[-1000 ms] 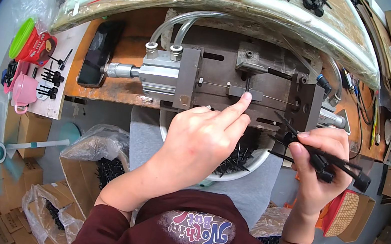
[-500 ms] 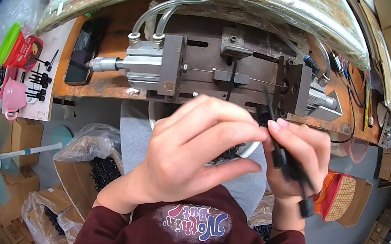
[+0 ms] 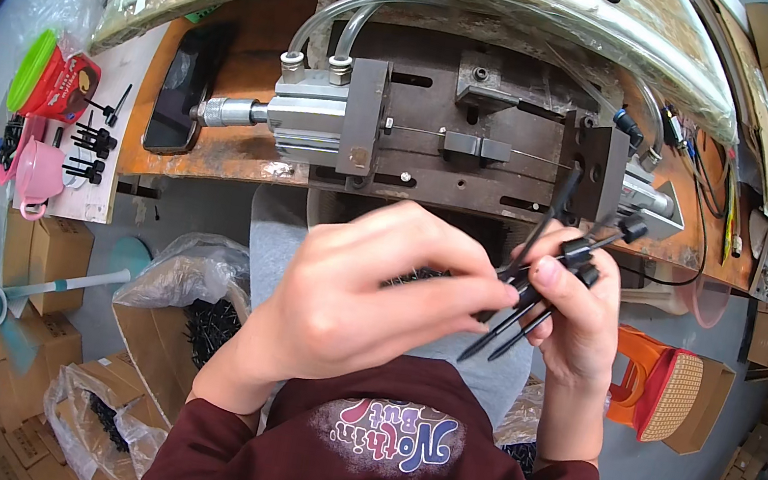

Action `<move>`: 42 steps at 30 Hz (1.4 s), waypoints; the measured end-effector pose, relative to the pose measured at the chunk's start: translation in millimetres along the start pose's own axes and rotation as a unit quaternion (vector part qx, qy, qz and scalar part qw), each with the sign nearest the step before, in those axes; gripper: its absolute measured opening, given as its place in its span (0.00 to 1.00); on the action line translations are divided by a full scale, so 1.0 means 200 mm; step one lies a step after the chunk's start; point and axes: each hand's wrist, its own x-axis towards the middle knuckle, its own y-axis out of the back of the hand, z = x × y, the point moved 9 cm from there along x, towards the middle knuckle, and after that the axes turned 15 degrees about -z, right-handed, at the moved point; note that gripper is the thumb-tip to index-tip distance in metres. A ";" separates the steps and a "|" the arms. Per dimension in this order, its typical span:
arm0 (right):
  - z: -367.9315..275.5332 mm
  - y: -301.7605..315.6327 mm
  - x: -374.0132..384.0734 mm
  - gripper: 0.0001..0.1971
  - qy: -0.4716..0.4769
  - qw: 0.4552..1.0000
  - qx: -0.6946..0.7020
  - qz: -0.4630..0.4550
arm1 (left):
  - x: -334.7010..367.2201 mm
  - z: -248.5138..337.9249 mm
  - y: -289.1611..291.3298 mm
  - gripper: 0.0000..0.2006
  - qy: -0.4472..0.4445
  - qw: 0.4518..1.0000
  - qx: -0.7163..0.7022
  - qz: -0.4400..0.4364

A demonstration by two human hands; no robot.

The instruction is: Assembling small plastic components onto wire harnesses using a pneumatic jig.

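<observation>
Near: your left hand [image 3: 350, 300], fingers curled, fingertips pinching the black plastic rods [image 3: 536, 283] at their middle, apparently to steady them.

Near right: your right hand [image 3: 581, 314], fingers wrapped and pressed round the same bundle. The rods cross in your grip, knobbed ends pointing far right, thin ends near, just above your lap.

Under the hands: a white bowl [image 3: 418, 275] of small black parts, mostly hidden, within easy reach.

Near left, on the floor: an open cardboard box [image 3: 182, 329] lined with a plastic bag, holding more black parts.

Near right: an orange stool [image 3: 665, 386].

Far: a metal press fixture [image 3: 459, 137] with a pneumatic cylinder [image 3: 294, 112] on the orange workbench [image 3: 219, 151], directly facing you.

Far left: a pink cup [image 3: 38, 173] and a red tub [image 3: 55, 82], apart from the fixture.
</observation>
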 end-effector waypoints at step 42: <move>-0.19 0.09 -0.07 0.05 0.175 0.965 -0.165 0.102 | 0.08 -0.20 -0.16 0.13 0.121 0.963 0.240 -0.030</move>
